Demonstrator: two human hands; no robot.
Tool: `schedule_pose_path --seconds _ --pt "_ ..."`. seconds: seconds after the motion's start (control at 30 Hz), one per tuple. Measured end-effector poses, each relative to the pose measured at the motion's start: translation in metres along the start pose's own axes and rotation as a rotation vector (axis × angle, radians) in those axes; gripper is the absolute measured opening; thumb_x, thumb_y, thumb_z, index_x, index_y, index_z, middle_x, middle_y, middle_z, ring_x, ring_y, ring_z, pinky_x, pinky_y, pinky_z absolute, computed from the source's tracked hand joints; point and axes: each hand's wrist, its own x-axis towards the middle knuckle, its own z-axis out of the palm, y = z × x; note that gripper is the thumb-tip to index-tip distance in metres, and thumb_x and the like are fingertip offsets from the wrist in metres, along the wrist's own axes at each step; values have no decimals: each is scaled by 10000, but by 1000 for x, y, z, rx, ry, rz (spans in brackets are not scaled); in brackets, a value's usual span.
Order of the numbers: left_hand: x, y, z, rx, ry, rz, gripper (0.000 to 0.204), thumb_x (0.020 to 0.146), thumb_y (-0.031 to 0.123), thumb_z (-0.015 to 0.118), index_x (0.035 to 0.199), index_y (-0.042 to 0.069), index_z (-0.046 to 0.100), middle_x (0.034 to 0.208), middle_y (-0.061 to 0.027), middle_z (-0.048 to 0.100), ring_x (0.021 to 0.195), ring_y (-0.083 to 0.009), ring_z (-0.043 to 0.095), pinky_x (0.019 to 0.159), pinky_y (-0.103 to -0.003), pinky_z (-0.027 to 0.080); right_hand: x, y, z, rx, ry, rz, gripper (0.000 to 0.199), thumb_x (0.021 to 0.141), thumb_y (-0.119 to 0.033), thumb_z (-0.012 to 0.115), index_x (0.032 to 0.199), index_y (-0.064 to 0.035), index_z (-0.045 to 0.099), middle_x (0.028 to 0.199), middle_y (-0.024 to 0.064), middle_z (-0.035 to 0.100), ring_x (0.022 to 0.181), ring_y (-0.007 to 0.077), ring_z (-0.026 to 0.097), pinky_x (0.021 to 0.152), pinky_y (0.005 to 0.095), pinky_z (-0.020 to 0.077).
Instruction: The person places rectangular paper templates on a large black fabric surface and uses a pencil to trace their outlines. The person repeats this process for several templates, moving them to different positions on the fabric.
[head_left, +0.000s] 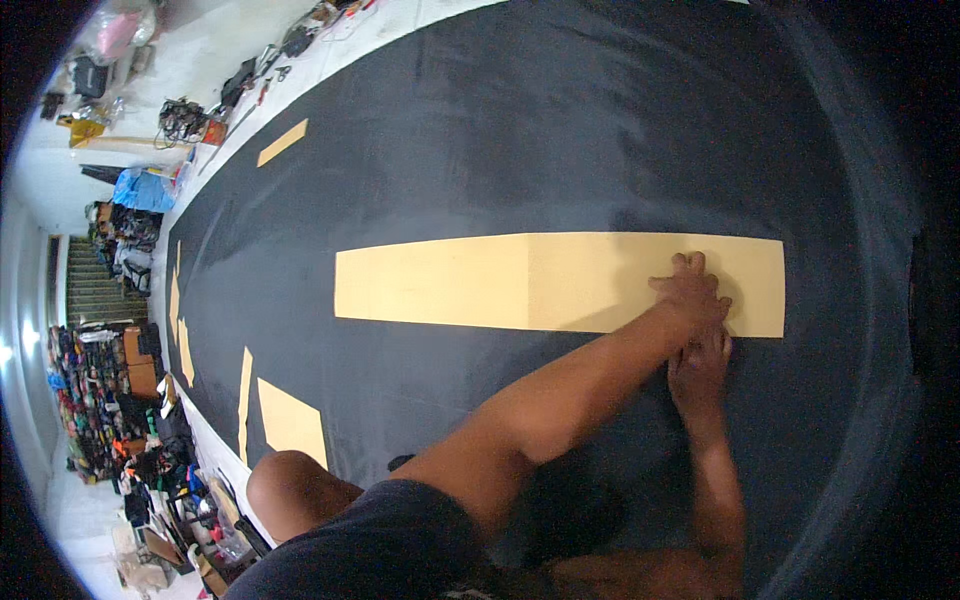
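Pinning down a long pale panel, both hands crowded at one end

So the long pale yellow panel (555,280) lies flat on a big black sheet (600,130), running left to right in front of me, with a faint line across it near the middle. My left hand (693,295) is spread on its right part. My right hand (702,375) is tucked just below, fingers curled at the near edge; can't tell if they're pinching anything.

I'd call this a hold-and-line-up step. Next move, I reckon, calls for steady left-hand pressure so the panel doesn't skate while the right works that edge.

What's in the way: mostly me. My left forearm (600,380) crosses the near edge and hides part of it. My bent knee (295,490) sits by a wider pale piece (290,418) and a thin strip (245,405), well apart from the panel. Another short strip (282,143) lies up left. Past the sheet there's a blue bag (145,190) and heaps of clutter.
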Motion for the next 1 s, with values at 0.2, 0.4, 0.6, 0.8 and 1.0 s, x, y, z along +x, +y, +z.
schedule_pose_path --seconds 0.2,0.4,0.6,0.8,1.0 --pt "1 -8 -3 1 -47 104 500 987 437 500 1319 70 574 1459 -198 400 1347 -463 367 980 -700 449 7 7 -25 98 -141 12 426 874 -167 672 1259 1 598 1300 223 581 1248 419 503 1092 554 359" --pt "-19 -6 -8 36 27 86 518 967 377 572 1380 71 504 1471 -229 383 1387 -456 339 963 -714 453 11 63 -65 738 198 621 285 1010 -196 538 1177 -6 671 1098 189 652 1065 336 616 993 417 462" --pt "-26 -4 10 186 82 109 591 976 343 563 1493 93 427 1557 -210 302 1479 -430 228 1013 -709 409 99 54 -78 750 158 252 331 1042 -211 496 1241 5 649 1143 126 694 1072 211 643 940 365 500" --pt "-18 -9 30 305 63 96 560 997 338 510 1505 112 443 1594 -208 310 1496 -460 188 1048 -738 334 173 12 -41 729 -200 167 270 991 -230 590 1133 -26 695 1115 180 712 1031 322 685 918 407 523" --pt "-17 1 16 308 -95 36 557 1000 241 490 1536 121 392 1651 -153 181 1526 -419 115 1028 -765 341 174 19 -28 711 -234 146 265 994 -266 578 1101 -51 690 1098 183 713 1024 377 681 902 447 527"
